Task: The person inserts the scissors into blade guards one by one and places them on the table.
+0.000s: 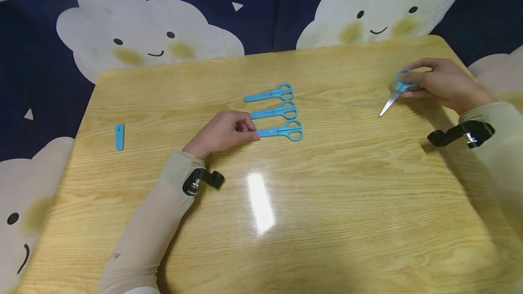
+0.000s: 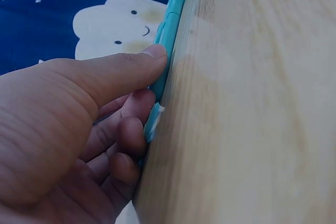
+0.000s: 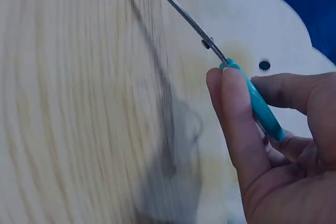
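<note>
Three blue scissors with covered blades lie in a row on the table, handles to the right: a far pair (image 1: pixel 263 96), a middle pair (image 1: pixel 273 112) and a near pair (image 1: pixel 269 132). My left hand (image 1: pixel 218 133) pinches the cover end of the near pair between thumb and index finger, with the other fingers curled below in the left wrist view. Off to the right, my right hand (image 1: pixel 449 83) grips another pair of blue scissors (image 3: pixel 181 11) by its handles. Those blades are bare and together, pointing down and left over the table.
A loose blue blade cover (image 1: pixel 120 137) lies on the left part of the wooden table (image 1: pixel 327 203). Dark blue cloth (image 1: pixel 269 12) with white clouds surrounds the table's back and sides. Each wrist carries a black camera strap.
</note>
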A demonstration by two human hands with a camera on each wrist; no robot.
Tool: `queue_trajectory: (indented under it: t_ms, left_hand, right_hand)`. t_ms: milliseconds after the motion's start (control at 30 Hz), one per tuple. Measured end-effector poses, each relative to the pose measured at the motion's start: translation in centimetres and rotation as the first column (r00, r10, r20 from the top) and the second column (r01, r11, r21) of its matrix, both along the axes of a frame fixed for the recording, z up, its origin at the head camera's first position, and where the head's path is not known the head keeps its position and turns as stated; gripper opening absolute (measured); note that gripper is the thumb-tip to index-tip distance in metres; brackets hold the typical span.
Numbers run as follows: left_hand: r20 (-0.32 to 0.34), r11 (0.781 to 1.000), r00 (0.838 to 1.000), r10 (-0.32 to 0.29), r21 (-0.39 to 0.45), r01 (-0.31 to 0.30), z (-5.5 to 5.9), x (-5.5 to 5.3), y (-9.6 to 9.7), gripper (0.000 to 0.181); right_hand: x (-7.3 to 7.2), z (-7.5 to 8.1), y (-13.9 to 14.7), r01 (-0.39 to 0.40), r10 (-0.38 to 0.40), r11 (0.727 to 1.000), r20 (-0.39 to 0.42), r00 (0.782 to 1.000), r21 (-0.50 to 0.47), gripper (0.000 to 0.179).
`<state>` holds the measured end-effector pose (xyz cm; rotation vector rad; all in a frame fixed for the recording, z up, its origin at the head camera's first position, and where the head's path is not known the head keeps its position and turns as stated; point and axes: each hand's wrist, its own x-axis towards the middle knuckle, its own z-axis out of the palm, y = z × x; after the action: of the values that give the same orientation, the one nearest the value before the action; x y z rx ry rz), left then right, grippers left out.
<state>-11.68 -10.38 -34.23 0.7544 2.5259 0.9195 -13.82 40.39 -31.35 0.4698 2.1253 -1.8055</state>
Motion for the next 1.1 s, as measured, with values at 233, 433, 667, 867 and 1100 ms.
queue_trajectory:
  t_ms: [233, 433, 667, 867, 1100]
  left_hand:
    - [-0.002, 1.000, 1.000, 0.000, -0.001, 0.000, -0.1, 0.0, -0.3, 0.015]
    - [-0.009, 1.000, 1.000, -0.008, 0.002, 0.008, -0.2, 0.2, -0.5, 0.015]
    - [-0.001, 1.000, 1.000, -0.007, 0.008, 0.007, 0.1, 0.6, -0.6, 0.015]
    - [0.006, 1.000, 1.000, -0.020, 0.016, 0.020, 0.3, 1.0, -0.6, 0.016]
    - [0.007, 1.000, 1.000, -0.016, 0.021, 0.016, 0.5, 1.4, -0.6, 0.015]
  right_hand:
    - [1.0, 0.0, -3.1, -0.048, 0.045, 0.997, -0.054, 0.998, -0.061, 0.025]
    - [2.1, 0.2, -5.2, -0.078, 0.073, 0.991, -0.045, 0.996, -0.111, 0.033]
    - [3.3, 0.2, -7.3, -0.096, 0.085, 0.972, -0.056, 0.995, -0.217, 0.038]
    - [4.3, -0.4, -9.3, -0.098, 0.066, 0.906, -0.092, 0.994, -0.412, 0.037]
    - [5.3, -0.5, -11.2, -0.163, 0.127, 0.857, -0.105, 0.986, -0.489, 0.042]
